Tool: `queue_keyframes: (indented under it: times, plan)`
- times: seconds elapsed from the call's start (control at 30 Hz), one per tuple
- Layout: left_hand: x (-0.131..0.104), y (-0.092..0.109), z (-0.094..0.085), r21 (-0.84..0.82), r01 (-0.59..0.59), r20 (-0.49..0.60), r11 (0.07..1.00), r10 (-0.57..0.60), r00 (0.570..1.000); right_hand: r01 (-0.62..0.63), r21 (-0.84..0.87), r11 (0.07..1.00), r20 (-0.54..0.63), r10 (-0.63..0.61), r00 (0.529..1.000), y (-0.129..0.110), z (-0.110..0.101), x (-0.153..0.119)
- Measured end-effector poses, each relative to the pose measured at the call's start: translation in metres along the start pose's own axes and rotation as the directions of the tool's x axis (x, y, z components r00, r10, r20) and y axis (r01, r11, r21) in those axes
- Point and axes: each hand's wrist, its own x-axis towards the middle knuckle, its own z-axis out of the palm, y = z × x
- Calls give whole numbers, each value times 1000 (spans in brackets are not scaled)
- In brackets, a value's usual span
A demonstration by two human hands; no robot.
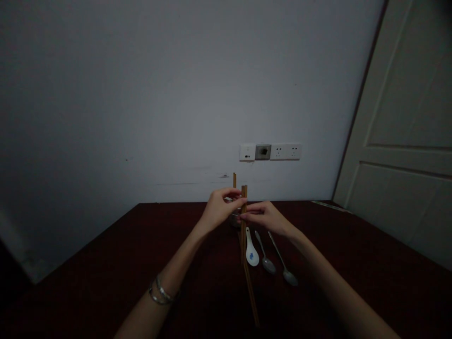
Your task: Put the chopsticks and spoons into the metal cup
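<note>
Near the middle of the table, my left hand (223, 205) pinches a pair of wooden chopsticks (243, 226), which stand roughly upright. From the other side, my right hand (264, 216) closes its fingertips on the same chopsticks, slightly lower. Behind my hands a small container (234, 219) is mostly hidden, and the tips of more chopsticks (235, 179) rise above it. Other chopsticks (251, 296) lie on the table nearer to me. To their right are a white spoon (252, 254) with a blue mark, a metal spoon (269, 265) and a longer-handled metal spoon (290, 278).
The dark red table (141, 254) meets a pale wall (176, 94) at its back edge. Sockets and a switch panel (270, 152) are set in the wall. A light panelled door (406, 141) stands on the right. The picture is dim.
</note>
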Motion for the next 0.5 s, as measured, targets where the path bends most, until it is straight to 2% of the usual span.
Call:
queue_keyframes:
  times: [0.17,0.23,0.37,0.5]
  plan:
    - [7,5,4,-89,14,182,996,2,983,18,-28,999,0,-18,1000,-6,0,-2]
    - [6,4,6,-122,35,184,992,-12,983,20,-50,999,12,-20,1000,-5,-1,-2]
    - [4,-1,9,-82,24,147,996,-12,989,9,-69,998,54,-5,999,1,-5,0]
    - [3,-7,8,-74,23,193,997,-8,981,-8,-95,995,91,17,996,8,-9,0]
